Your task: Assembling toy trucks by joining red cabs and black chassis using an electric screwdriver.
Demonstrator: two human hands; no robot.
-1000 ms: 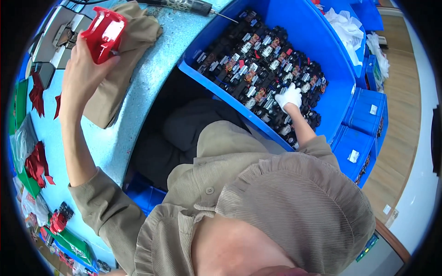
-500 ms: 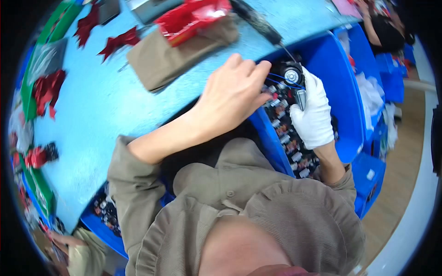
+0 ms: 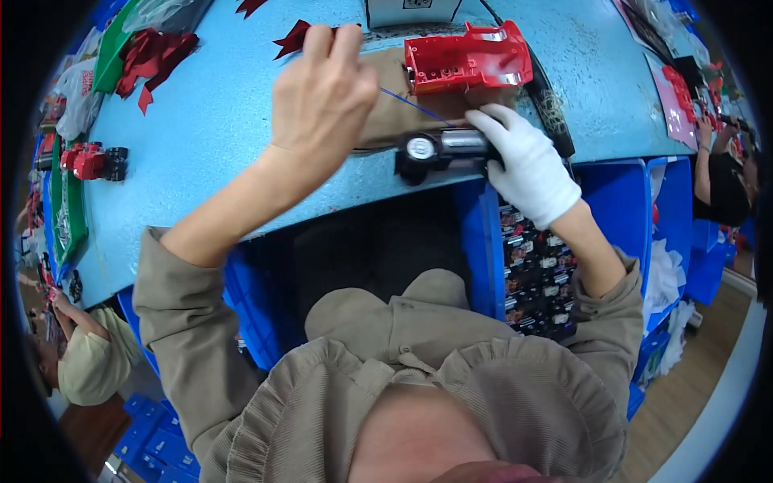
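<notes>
Swung from over the blue bin [image 3: 616,201] to the bench [image 3: 201,105], the black wheeled chassis [image 3: 441,161], gripped by the gloved right hand [image 3: 527,165], is now near the red shell [image 3: 467,66], while the narrowed left hand [image 3: 326,97] apparently pinches the blue wire [image 3: 411,104].

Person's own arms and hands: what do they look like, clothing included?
The left hand is bare, with no glove. The right hand wears a plain white glove ending around the wrist. Both brownish-grey sleeves, the left sleeve and right sleeve, are creased, leaving the wrists bare.
</notes>
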